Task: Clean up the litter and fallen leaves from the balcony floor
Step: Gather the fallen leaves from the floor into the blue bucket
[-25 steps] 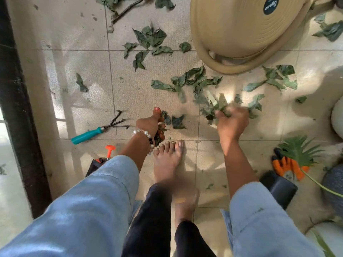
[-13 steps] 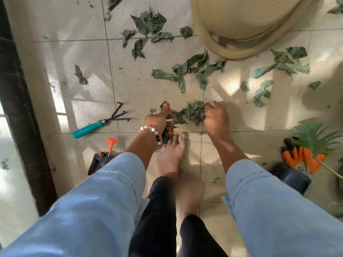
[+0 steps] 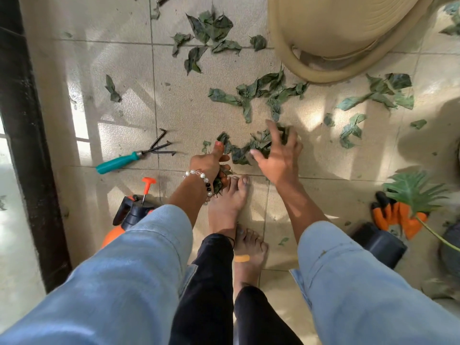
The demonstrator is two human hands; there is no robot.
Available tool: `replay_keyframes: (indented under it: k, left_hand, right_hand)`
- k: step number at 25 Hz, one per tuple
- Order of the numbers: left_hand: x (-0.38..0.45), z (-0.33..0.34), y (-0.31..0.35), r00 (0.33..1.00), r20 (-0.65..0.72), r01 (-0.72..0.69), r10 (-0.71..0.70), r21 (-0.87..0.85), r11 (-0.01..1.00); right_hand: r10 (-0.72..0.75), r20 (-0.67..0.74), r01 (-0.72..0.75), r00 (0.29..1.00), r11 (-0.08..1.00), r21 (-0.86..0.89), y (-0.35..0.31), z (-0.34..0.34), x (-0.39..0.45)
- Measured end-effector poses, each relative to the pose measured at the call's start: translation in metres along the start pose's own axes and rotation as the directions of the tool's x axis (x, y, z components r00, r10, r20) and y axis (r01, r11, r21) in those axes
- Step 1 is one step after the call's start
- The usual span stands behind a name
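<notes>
Gathering dry, crumpled green leaves (image 3: 251, 148) on the beige tiled balcony floor (image 3: 124, 70): the left hand (image 3: 211, 165) clutches a wad of them by the toes, likely a holding store, while the right hand (image 3: 278, 155) hovers with fingers spread over the near heap to rake more. Roughly five loose clusters lie scattered. One teal-handled hand rake (image 3: 132, 155) lies left; one upturned tan plastic tub (image 3: 323, 33) lies beyond.

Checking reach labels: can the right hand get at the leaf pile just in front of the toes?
Probably yes. The right hand hovers open right over that leaf pile, nothing between; the left hand beside it already grips leaves.
</notes>
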State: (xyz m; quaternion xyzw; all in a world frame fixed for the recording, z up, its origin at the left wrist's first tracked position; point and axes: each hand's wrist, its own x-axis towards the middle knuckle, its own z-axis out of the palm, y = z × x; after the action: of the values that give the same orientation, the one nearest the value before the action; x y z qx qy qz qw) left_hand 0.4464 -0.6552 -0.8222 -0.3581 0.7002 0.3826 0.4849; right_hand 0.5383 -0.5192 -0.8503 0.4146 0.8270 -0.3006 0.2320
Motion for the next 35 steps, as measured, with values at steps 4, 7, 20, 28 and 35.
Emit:
replay_keyframes:
  k: [4,7,20,28,35]
  left_hand:
    - [0.006,-0.001,-0.005,1.0,-0.001,-0.006,0.006,-0.03,1.0]
    - [0.002,-0.004,-0.003,1.0,0.017,-0.004,0.005,-0.08,0.997]
    - [-0.223,-0.038,0.058,0.988,0.151,0.075,0.036,-0.671,0.738]
    - [-0.478,-0.107,0.145,0.937,0.214,0.036,0.277,-0.845,0.533]
    - [-0.576,-0.173,0.24,0.892,0.101,-0.256,0.441,-0.692,0.675]
  right_hand:
    - [-0.183,-0.076,0.157,0.98,0.951,-0.265,-0.005,0.026,0.005]
    - [-0.188,-0.254,0.213,0.949,0.974,0.073,0.011,0.03,0.01]
    - [0.122,0.205,-0.226,0.971,0.191,0.955,-0.11,-0.205,-0.186]
    - [-0.076,-0.087,0.109,0.993,0.388,0.915,-0.267,-0.383,-0.348]
    - [-0.118,-0.38,0.388,0.917,0.481,0.786,-0.39,-0.455,-0.364]
